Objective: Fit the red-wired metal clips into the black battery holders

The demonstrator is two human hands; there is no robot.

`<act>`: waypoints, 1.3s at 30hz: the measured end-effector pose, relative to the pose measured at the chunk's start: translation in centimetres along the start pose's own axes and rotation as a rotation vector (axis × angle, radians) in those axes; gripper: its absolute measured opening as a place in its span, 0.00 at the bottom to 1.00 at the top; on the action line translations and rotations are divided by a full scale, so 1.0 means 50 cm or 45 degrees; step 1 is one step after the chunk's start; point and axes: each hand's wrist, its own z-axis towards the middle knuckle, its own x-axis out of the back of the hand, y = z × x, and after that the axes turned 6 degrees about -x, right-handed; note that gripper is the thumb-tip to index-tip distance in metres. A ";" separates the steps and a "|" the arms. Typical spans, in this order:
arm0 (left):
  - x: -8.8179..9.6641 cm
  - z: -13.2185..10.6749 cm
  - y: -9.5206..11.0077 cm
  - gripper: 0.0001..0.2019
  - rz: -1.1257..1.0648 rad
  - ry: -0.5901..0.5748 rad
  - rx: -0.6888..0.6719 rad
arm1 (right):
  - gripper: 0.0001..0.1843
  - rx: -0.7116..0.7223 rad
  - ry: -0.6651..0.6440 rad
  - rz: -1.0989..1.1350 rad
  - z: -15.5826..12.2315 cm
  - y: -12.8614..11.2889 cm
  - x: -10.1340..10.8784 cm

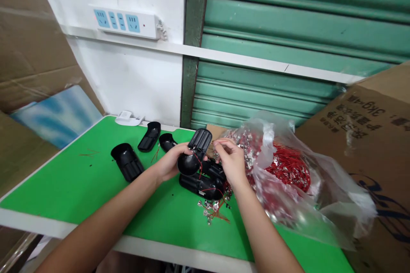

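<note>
My left hand (173,160) grips a black plastic battery housing (200,140), tilted up above the table with its ribbed inside facing me. A thin red wire (200,163) curves out of the housing. My right hand (231,158) is pinched at the housing's right, with a bit of red wire (224,140) showing at its fingertips. Below the hands lie more black housings (201,187), one with a red wire across it. Beside them is a loose heap of small metal contact pieces (208,211) with red wires.
On the green tabletop (96,196), black housings (127,162) lie to the left, near a white plastic part (128,118). A clear plastic bag (288,170) of red-wired metal pieces fills the right. Cardboard boxes (361,136) flank the table; a power strip (124,21) hangs on the wall.
</note>
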 end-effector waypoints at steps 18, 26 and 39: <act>0.025 0.015 -0.017 0.13 0.118 0.069 0.071 | 0.06 0.666 -0.130 -0.477 -0.028 -0.031 0.002; 0.024 0.013 -0.016 0.13 0.133 0.068 0.084 | 0.06 0.712 -0.135 -0.503 -0.028 -0.034 0.007; 0.026 0.013 -0.018 0.14 0.110 0.042 0.054 | 0.07 0.710 -0.177 -0.521 -0.031 -0.032 0.000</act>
